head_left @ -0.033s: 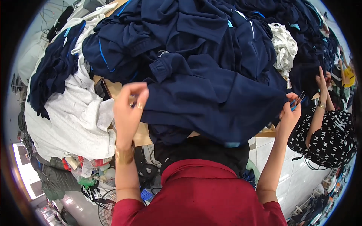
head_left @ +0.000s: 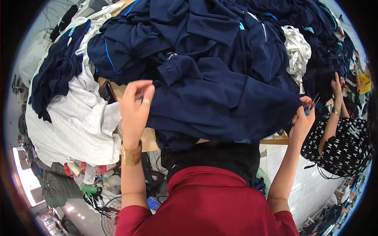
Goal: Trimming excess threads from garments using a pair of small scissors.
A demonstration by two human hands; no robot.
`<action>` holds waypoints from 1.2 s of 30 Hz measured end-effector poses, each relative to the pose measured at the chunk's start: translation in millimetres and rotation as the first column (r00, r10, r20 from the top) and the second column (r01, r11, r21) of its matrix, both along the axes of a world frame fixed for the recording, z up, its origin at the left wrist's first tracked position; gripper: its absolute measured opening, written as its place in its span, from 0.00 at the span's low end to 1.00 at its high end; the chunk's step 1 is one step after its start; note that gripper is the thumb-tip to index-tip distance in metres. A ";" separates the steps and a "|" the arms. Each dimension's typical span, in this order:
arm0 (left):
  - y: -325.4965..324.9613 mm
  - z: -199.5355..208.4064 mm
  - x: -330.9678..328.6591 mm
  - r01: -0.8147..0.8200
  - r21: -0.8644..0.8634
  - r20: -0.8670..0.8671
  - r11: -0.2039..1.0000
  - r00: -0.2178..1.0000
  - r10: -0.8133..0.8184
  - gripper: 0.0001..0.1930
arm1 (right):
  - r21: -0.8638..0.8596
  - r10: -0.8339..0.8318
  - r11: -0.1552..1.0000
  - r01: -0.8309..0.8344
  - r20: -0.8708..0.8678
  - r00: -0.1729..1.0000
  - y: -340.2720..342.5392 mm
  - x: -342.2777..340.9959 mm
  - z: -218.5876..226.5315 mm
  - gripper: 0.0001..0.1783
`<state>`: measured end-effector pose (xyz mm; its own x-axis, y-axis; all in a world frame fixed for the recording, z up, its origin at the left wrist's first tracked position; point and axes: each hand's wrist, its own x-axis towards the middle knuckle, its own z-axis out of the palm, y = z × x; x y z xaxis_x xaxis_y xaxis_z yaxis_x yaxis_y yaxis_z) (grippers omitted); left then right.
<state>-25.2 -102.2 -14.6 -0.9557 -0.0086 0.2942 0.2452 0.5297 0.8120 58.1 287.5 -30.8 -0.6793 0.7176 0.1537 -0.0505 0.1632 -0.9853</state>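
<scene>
A navy garment [head_left: 220, 98] with a ribbed cuff is spread sideways between my two hands, in front of a heap of similar cloth. At its left end, my left hand [head_left: 136, 106] is curled in a pinch against the edge; the fingertips are slightly blurred. My right hand [head_left: 304, 115] grips the right end of the garment. Small scissors [head_left: 311, 105] with blue handles are held in that same hand, their blades pointing up and away from the cloth. The garment's lower edge hangs at the table's near edge, above my lap.
A heap of navy garments [head_left: 189, 23] covers the table behind. White tape [head_left: 296, 51] lies bundled at the right. Light grey cloth [head_left: 86, 122] drapes at the left, with dark pieces [head_left: 55, 74] on it. A co-worker's arm [head_left: 332, 114] is at right; a fan [head_left: 112, 216] stands low left.
The garment's lower edge has risen a little, and the light blue patch on it is mostly out of sight. My left hand has shifted slightly; my right hand stays nearly still.
</scene>
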 end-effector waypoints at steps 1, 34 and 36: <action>1.3 -8.1 -12.2 -0.031 0.032 -0.069 0.999 0.997 0.033 0.07 | 0.003 0.025 1.000 -0.025 0.000 1.000 3.1 -1.9 2.9 0.11; -75.9 18.7 63.2 0.327 0.914 -0.180 0.239 0.857 -0.484 0.42 | 0.016 0.771 0.521 -0.853 0.420 0.479 -90.3 -55.5 -63.6 0.18; -88.7 36.5 64.6 0.438 0.854 -0.258 0.280 0.825 -0.503 0.38 | 0.055 0.755 0.545 -0.837 0.402 0.518 -87.3 -54.8 -54.2 0.17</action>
